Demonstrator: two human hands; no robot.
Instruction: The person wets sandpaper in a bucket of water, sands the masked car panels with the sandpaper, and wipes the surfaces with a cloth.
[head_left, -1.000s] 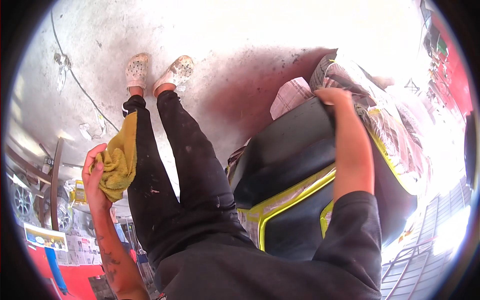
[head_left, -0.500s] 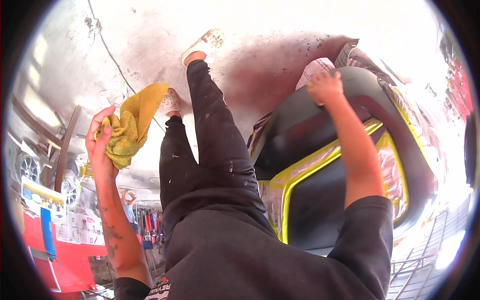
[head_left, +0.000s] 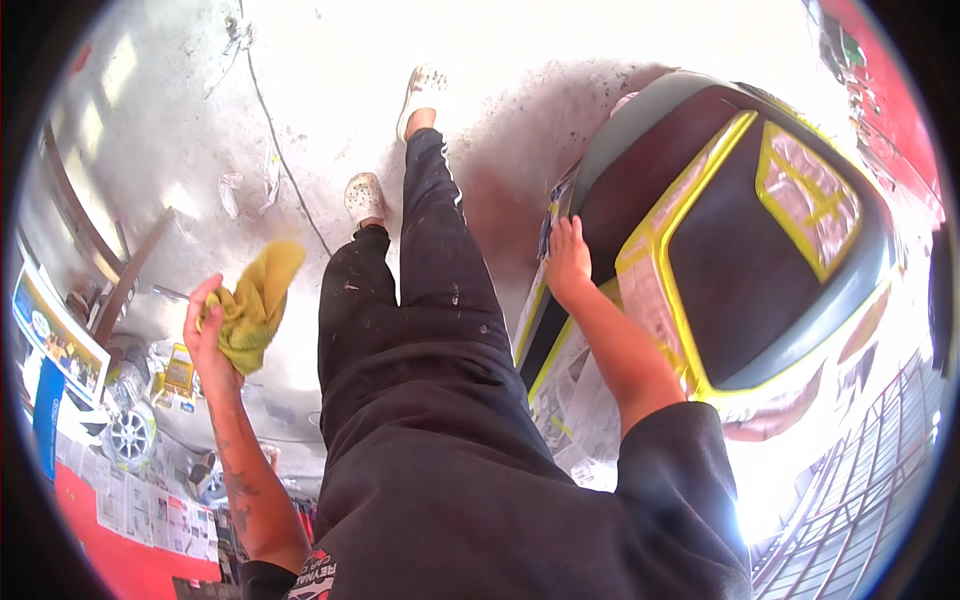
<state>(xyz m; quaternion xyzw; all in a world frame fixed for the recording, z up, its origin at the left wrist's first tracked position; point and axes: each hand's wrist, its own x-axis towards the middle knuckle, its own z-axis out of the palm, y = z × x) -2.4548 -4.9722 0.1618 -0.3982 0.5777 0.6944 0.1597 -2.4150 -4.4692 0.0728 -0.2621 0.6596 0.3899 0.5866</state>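
Observation:
A crumpled yellow cloth [head_left: 252, 315] is gripped in my left hand [head_left: 207, 335], held up off the floor at the left, its loose end pointing upward. My right hand [head_left: 568, 262] lies with its fingers stretched out along the near left edge of a car body [head_left: 655, 170]. The bodywork is dark grey and maroon with a matte look. Yellow masking tape [head_left: 665, 235] frames a dark panel [head_left: 750, 270] and a paper-covered window opening [head_left: 808, 190]. Nothing shows between the right fingers; the palm's contact is hidden.
A thin cable [head_left: 268, 120] runs over the concrete floor left of my feet. At the lower left are a wheel [head_left: 130, 435], a yellow can [head_left: 180, 370] and newspaper sheets [head_left: 150, 510] on a red surface. A metal grille [head_left: 850, 500] stands at the lower right.
My right hand has come from the far top of the bodywork back toward me, to its left edge. The view has shifted over the car. The cloth stays in my left hand, slightly lower.

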